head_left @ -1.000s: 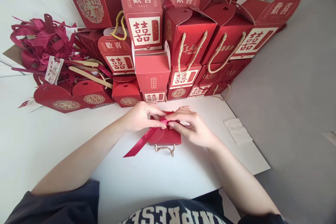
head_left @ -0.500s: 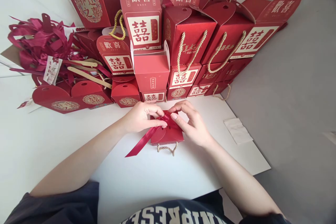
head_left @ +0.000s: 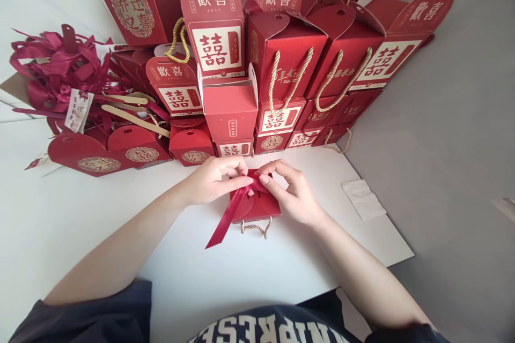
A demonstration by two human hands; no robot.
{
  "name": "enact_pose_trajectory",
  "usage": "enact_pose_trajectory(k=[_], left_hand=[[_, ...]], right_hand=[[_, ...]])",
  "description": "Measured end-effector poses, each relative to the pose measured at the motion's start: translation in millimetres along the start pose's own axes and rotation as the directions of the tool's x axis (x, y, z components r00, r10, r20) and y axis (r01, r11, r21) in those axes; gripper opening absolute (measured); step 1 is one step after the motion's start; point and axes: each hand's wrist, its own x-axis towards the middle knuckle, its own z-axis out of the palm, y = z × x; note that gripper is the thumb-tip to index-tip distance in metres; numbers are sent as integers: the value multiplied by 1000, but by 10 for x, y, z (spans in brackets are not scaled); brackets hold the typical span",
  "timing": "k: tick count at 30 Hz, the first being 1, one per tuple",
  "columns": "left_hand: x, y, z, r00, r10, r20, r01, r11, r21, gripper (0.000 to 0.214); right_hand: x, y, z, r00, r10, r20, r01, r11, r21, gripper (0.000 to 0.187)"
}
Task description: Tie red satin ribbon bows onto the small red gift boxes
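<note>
A small red gift box point(head_left: 263, 207) with a gold rope handle point(head_left: 254, 229) sits on the white table between my hands. A red satin ribbon point(head_left: 227, 219) is looped over its top, and one tail hangs to the front left. My left hand point(head_left: 220, 178) pinches the ribbon between thumb and fingertips above the lid. From the other side, my right hand point(head_left: 293, 193) also pinches the ribbon with thumb and forefinger. The fingertips are close together over the box's top and partly hide the ribbon's crossing there.
Stacked red gift boxes point(head_left: 229, 99) line the back of the table point(head_left: 193, 257). At the left lies a heap of red ribbons point(head_left: 56, 69) with wooden sticks point(head_left: 137, 119). A folded white tissue point(head_left: 363, 199) lies at the right, beside a grey wall point(head_left: 454, 150).
The hanging ribbon tail has swung right and now points more steeply down. My fingertips have shifted slightly on the ribbon, and the ribbon loop shows more clearly between them.
</note>
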Motion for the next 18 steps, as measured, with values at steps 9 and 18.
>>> enact_pose_trajectory(k=[9, 18], left_hand=[[-5, 40, -76, 1000, 23, 19, -25, 991, 132, 24], [-40, 65, -148, 992, 125, 15, -126, 969, 214, 36]], right_hand=[[11, 19, 12, 996, 88, 26, -91, 985, 149, 14], [-11, -42, -120, 986, -14, 163, 8, 999, 42, 33]])
